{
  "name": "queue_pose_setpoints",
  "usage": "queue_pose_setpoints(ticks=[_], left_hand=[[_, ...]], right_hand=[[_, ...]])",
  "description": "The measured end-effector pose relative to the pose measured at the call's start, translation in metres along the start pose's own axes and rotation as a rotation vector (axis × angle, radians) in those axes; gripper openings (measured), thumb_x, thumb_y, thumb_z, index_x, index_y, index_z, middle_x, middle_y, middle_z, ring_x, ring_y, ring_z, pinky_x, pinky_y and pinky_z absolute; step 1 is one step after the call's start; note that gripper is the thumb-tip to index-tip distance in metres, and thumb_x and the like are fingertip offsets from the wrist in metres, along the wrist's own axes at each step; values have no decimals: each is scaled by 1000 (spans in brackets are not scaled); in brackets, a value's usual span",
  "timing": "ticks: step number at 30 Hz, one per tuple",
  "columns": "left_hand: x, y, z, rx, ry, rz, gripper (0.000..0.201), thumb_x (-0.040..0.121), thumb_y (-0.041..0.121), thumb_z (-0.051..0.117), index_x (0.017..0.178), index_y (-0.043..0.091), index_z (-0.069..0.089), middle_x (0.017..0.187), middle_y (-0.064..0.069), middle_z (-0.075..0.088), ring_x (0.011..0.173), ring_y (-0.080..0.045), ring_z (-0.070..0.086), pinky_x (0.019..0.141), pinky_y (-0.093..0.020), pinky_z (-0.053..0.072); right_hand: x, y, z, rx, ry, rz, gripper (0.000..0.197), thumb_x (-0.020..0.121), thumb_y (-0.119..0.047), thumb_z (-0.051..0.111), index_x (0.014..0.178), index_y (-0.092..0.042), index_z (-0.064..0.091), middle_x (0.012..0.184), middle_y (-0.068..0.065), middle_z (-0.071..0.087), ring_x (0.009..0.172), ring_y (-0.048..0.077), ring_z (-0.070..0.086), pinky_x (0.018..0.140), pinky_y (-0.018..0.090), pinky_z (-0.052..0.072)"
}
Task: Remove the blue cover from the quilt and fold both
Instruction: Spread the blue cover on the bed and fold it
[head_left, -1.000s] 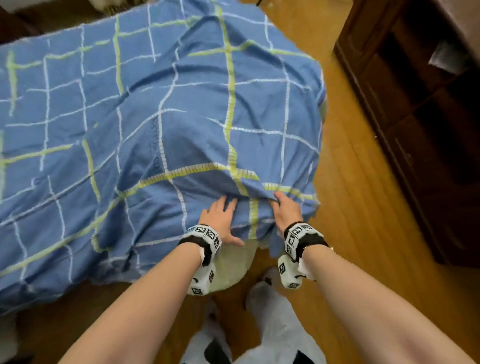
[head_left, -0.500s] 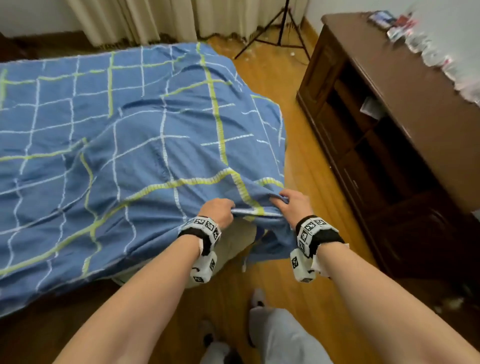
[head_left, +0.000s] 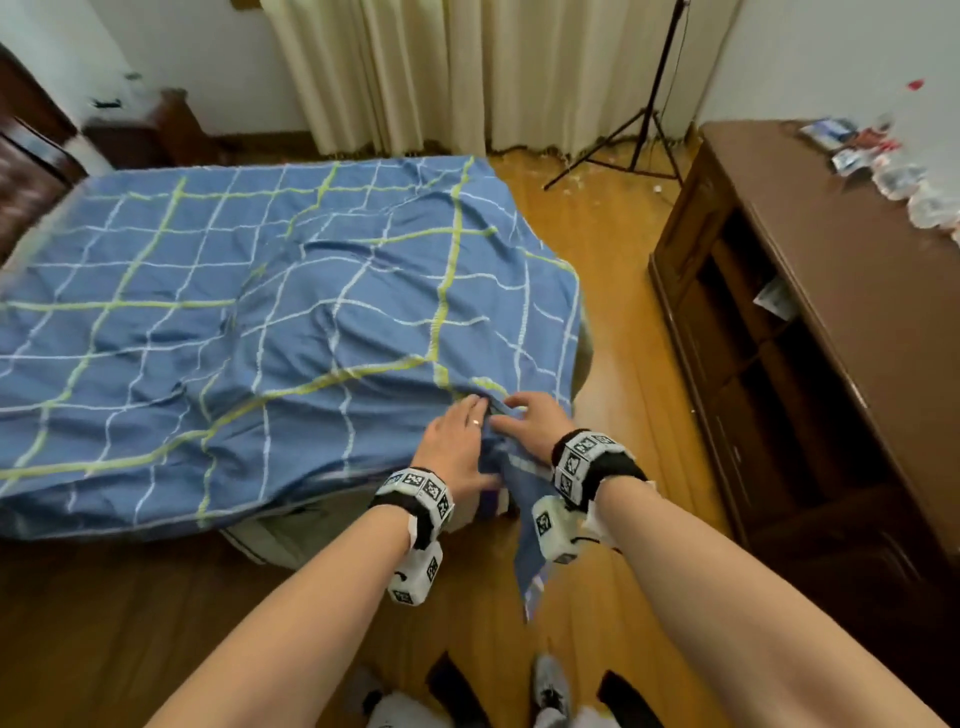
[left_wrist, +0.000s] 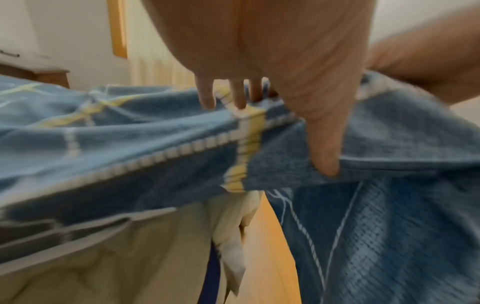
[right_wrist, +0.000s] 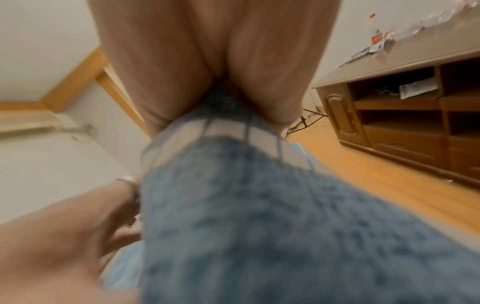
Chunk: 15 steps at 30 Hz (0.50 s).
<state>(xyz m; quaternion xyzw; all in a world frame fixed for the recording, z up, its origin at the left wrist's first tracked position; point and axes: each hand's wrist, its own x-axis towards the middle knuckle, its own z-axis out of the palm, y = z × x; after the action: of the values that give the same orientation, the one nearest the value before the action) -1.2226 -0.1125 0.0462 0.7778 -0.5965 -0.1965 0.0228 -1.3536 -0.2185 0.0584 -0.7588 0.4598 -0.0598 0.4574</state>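
One blue cover (head_left: 270, 332), checked white and yellow, spread over one bed (head_left: 291, 535); near corner lifted. One quilt (left_wrist: 109, 257), cream, showing under the cover's near edge. Left hand (head_left: 457, 447): fingers (left_wrist: 207, 96) straight, thumb tucked into a fold. Right hand (head_left: 535, 421): fingers clamped on a cover flap that hangs toward the floor (head_left: 613, 270). One dark cabinet (head_left: 810, 322) right, open floor strip between. One tripod (head_left: 639, 119) by the curtain (head_left: 467, 73).

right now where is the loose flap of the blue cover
In the head view the loose flap of the blue cover hangs off the bed's near right corner, under the right hand, down toward the wooden floor.
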Motion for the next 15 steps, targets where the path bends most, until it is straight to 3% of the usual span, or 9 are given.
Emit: queue_pose_setpoints(ticks=[2, 4, 7, 9, 11, 13, 15], left_hand=[[6, 20, -24, -106, 160, -85, 54, 83, 32, 64, 133, 18, 47, 131, -9, 55, 120, -32, 54, 97, -40, 44], [8, 25, -47, -69, 204, -136, 30, 93, 21, 50, 122, 21, 57, 120, -12, 64, 109, -36, 60, 89, -40, 45], [8, 16, -70, 12, 227, -207, 28, 100, 26, 39, 118, 19, 60, 119, -16, 64, 108, -37, 60, 87, -41, 46], [8, 13, -84, -8, 277, -248, 28, 101, 29, 37, 113, 17, 61, 116, -18, 65, 107, -38, 60, 85, -41, 46], [8, 13, -97, -15, 340, -261, 30, 101, 32, 38, 107, 16, 62, 114, -18, 65, 105, -39, 60, 83, -42, 45], [7, 14, -110, -36, 385, -300, 30, 101, 32, 39, 104, 15, 63, 111, -20, 66, 104, -40, 60, 81, -42, 45], [4, 11, -122, -100, 420, -351, 28, 100, 32, 41, 98, 14, 62, 108, -21, 66, 101, -42, 59, 77, -41, 43]], right_hand=[[-4, -13, -19, 107, -25, -103, 23, 87, -32, 71, 104, -16, 72, 71, -2, 65, 65, 8, 59, 67, 27, 46], [-5, -20, -34, 174, -36, -184, 16, 90, -33, 68, 99, -21, 73, 57, -7, 58, 53, 6, 50, 57, 25, 40], [-3, -11, -48, 246, -3, -113, 23, 94, -41, 61, 103, -21, 67, 81, -7, 69, 77, 9, 65, 71, 27, 49], [-2, 3, -50, 168, -39, -12, 38, 97, -45, 52, 109, -12, 65, 98, 5, 70, 89, 14, 63, 78, 33, 50], [-4, 21, -44, 175, -143, 169, 56, 96, -56, 47, 124, -9, 57, 116, 12, 61, 102, 24, 60, 81, 40, 51], [-7, 31, -34, 285, -257, 322, 72, 92, -65, 46, 144, -16, 40, 138, 9, 49, 119, 34, 56, 82, 43, 53], [-10, 29, -22, 404, -342, 396, 78, 89, -68, 49, 151, -24, 30, 148, 9, 41, 118, 36, 57, 82, 46, 55]])
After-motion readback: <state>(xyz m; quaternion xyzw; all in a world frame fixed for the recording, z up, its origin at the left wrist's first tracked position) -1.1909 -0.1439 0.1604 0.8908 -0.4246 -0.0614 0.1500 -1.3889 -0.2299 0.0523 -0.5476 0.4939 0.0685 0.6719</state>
